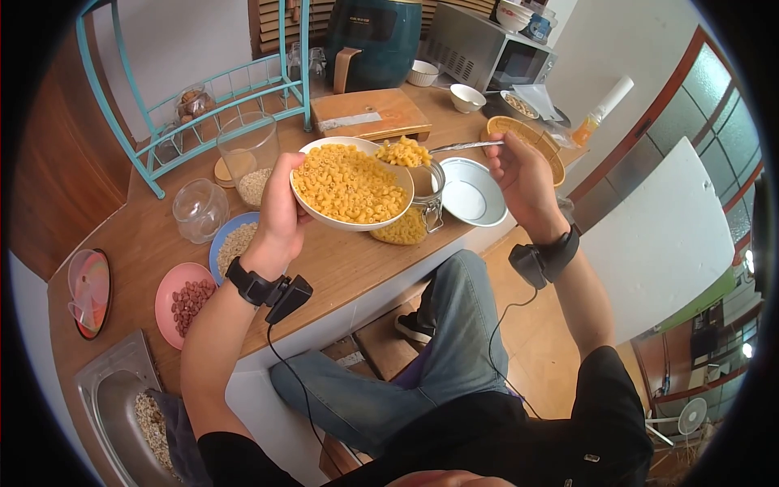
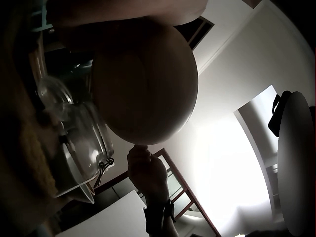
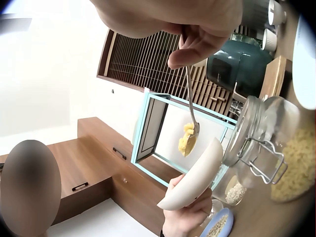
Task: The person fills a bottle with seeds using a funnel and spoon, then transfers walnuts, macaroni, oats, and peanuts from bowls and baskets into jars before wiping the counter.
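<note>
My left hand (image 1: 281,213) grips a white bowl (image 1: 357,226) by its left side, thumb at the rim. Yellow elbow macaroni (image 1: 345,183) fills it and the bowl tilts toward me. In my right hand (image 1: 526,183) a metal spoon (image 1: 466,146) is pinched by its handle. A heap of macaroni (image 3: 186,140) sits on the spoon's head, held above the bowl's far right rim. Just behind the bowl stands an open clip-top glass jar (image 1: 436,197) with more macaroni (image 1: 399,230) in its lower part. The left wrist view is dark and shows mainly the bowl's underside (image 2: 148,89).
Right of the jar is a white basin (image 1: 473,195), with a wicker basket (image 1: 552,150) behind. A blue plate (image 1: 217,264) of oats, a pink plate (image 1: 165,316) of nuts and glass jars stand left. A turquoise rack (image 1: 154,174), wooden board (image 1: 369,109) and air fryer line the back.
</note>
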A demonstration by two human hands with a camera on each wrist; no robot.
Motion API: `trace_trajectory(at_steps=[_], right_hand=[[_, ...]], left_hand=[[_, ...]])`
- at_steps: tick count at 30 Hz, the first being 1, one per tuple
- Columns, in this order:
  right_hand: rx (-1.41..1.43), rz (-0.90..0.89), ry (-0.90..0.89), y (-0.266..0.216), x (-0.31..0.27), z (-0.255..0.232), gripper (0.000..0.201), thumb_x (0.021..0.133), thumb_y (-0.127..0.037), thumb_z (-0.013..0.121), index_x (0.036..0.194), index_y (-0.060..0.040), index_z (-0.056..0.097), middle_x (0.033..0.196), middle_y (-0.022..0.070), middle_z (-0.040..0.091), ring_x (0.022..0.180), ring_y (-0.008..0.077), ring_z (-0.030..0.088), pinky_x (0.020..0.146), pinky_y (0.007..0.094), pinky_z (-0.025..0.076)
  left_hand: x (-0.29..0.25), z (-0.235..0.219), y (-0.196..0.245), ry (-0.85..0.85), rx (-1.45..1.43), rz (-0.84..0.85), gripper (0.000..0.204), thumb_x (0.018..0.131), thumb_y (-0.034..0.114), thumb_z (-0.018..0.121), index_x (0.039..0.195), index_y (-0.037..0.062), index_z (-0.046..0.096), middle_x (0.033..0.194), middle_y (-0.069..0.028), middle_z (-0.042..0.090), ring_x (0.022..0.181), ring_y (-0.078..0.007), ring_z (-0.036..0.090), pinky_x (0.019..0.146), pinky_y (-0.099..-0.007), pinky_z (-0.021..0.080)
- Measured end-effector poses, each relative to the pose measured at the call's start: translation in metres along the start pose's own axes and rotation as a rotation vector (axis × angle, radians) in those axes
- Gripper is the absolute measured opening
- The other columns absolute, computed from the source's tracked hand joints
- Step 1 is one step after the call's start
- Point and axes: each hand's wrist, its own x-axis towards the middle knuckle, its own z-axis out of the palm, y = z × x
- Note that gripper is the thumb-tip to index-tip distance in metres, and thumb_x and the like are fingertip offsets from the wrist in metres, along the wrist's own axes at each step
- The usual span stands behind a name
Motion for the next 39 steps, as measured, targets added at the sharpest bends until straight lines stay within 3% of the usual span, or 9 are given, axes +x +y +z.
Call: trace_trajectory(at_steps=[8, 12, 17, 20, 23, 24, 27, 32, 39], right_hand=[[-0.159, -0.135, 0.089, 0.0, -0.006, -0.018, 0.03, 0.105, -0.023, 0.042, 0.105, 0.0018, 0.058, 0.083, 0.0063, 0.063, 0.072, 0.0123, 0.058, 0.068, 0.0247, 0.049], [-0.602, -0.357, -0.068, 0.005, -0.028, -0.001, 0.034, 0.106, -0.022, 0.037, 0.106, 0.0057, 0.058, 0.084, 0.0089, 0.065, 0.071, 0.0125, 0.06, 0.065, 0.0259, 0.05], [-0.606, -0.69, -0.117, -0.006, -0.042, 0.01, 0.032, 0.106, -0.018, 0.036, 0.108, 0.0055, 0.058, 0.083, 0.0098, 0.065, 0.071, 0.0128, 0.061, 0.064, 0.0259, 0.05], [-0.5, -0.767, -0.145, -0.013, -0.056, 0.025, 0.03, 0.105, -0.012, 0.035, 0.107, 0.006, 0.059, 0.083, 0.0114, 0.065, 0.071, 0.0141, 0.061, 0.065, 0.0264, 0.051], [-0.699, -0.803, -0.332, -0.016, -0.061, 0.035, 0.027, 0.104, -0.009, 0.037, 0.106, 0.0067, 0.059, 0.083, 0.0115, 0.066, 0.07, 0.0137, 0.061, 0.065, 0.0267, 0.051], [-0.798, -0.74, -0.338, -0.019, -0.066, 0.04, 0.031, 0.104, -0.01, 0.033, 0.103, 0.0076, 0.058, 0.084, 0.0144, 0.065, 0.07, 0.0164, 0.06, 0.067, 0.029, 0.05], [-0.79, -0.707, -0.316, -0.017, -0.063, 0.042, 0.026, 0.103, -0.009, 0.038, 0.105, 0.0064, 0.059, 0.084, 0.0108, 0.066, 0.069, 0.0134, 0.061, 0.066, 0.0265, 0.052], [-0.435, -0.356, -0.112, -0.019, -0.05, 0.036, 0.036, 0.106, -0.028, 0.038, 0.102, 0.0014, 0.058, 0.078, 0.0074, 0.063, 0.065, 0.0108, 0.057, 0.059, 0.0253, 0.047], [-0.114, 0.053, -0.087, 0.003, -0.043, 0.044, 0.03, 0.105, -0.024, 0.041, 0.101, 0.0003, 0.058, 0.081, 0.0057, 0.063, 0.066, 0.0115, 0.057, 0.063, 0.0257, 0.047]], left_hand=[[0.002, 0.001, 0.002, 0.055, -0.036, 0.067, 0.035, 0.09, 0.044, 0.047, 0.096, 0.0133, 0.063, 0.076, 0.0053, 0.063, 0.057, -0.001, 0.051, 0.047, -0.0193, 0.028], [0.004, -0.004, 0.0, 0.024, -0.04, 0.054, 0.035, 0.091, 0.043, 0.046, 0.097, 0.0129, 0.062, 0.077, 0.0052, 0.064, 0.058, -0.0013, 0.052, 0.047, -0.0191, 0.029], [0.007, -0.009, -0.006, -0.019, -0.034, 0.064, 0.035, 0.091, 0.043, 0.046, 0.098, 0.0131, 0.062, 0.082, 0.0051, 0.065, 0.062, -0.0003, 0.056, 0.048, -0.017, 0.03], [0.005, -0.008, -0.006, -0.04, -0.061, 0.063, 0.039, 0.092, 0.04, 0.046, 0.105, 0.0076, 0.062, 0.093, -0.0012, 0.068, 0.078, -0.0058, 0.063, 0.059, -0.0201, 0.044], [0.0, -0.004, -0.004, -0.184, -0.207, 0.029, 0.047, 0.092, 0.036, 0.049, 0.119, -0.002, 0.058, 0.116, -0.0124, 0.066, 0.105, -0.0202, 0.063, 0.093, -0.0331, 0.048], [0.0, -0.003, -0.003, -0.194, -0.21, 0.029, 0.048, 0.093, 0.036, 0.048, 0.119, -0.0032, 0.058, 0.116, -0.0132, 0.066, 0.106, -0.0203, 0.063, 0.094, -0.0332, 0.048], [-0.004, -0.001, -0.001, -0.203, -0.218, 0.032, 0.049, 0.094, 0.035, 0.046, 0.119, -0.0052, 0.057, 0.116, -0.0145, 0.065, 0.107, -0.02, 0.063, 0.096, -0.033, 0.047], [-0.004, -0.001, 0.0, -0.206, -0.255, 0.017, 0.048, 0.094, 0.035, 0.046, 0.118, -0.0042, 0.057, 0.115, -0.0137, 0.065, 0.105, -0.019, 0.063, 0.093, -0.0316, 0.048], [-0.004, -0.001, -0.004, -0.246, -0.215, -0.07, 0.05, 0.093, 0.038, 0.047, 0.12, -0.003, 0.057, 0.117, -0.0147, 0.065, 0.104, -0.0224, 0.064, 0.094, -0.034, 0.049]])
